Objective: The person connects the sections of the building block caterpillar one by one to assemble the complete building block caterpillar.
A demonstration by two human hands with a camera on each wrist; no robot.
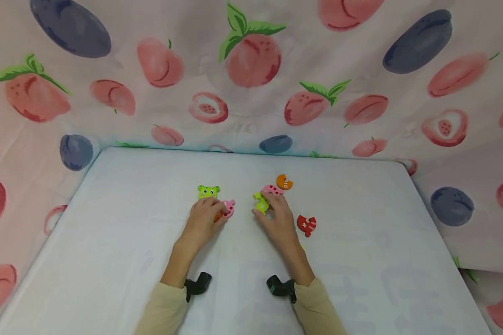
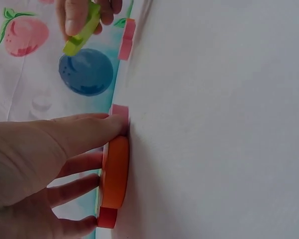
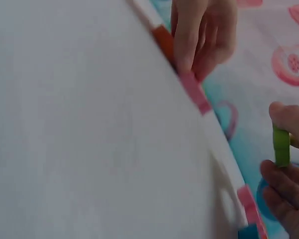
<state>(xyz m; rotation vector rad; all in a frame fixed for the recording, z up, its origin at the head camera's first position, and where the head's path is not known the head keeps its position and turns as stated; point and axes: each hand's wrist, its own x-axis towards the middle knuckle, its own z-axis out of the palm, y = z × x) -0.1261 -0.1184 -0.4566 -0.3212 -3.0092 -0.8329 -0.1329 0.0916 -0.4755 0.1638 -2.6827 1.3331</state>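
Observation:
My left hand [image 1: 203, 221] curls over several flat puzzle pieces lying on the table. In the left wrist view its thumb presses a pink piece [image 2: 120, 113], with an orange piece [image 2: 115, 172] and a red piece [image 2: 107, 218] alongside, under the other fingers. A green piece with an animal's face [image 1: 208, 191] shows just beyond those fingers. To the right, my right hand [image 1: 278, 221] pinches a yellow-green puzzle piece [image 1: 260, 203] between thumb and fingers. Both wrist views show this piece [image 3: 281, 147] raised above the table.
Beyond the right hand lie a pink spotted piece [image 1: 272, 189] and an orange piece numbered 10 [image 1: 281, 182]. A red piece numbered 8 [image 1: 303, 225] lies to its right. The white table [image 1: 381, 260] meets a fruit-patterned cloth [image 1: 243, 121] at the back and sides.

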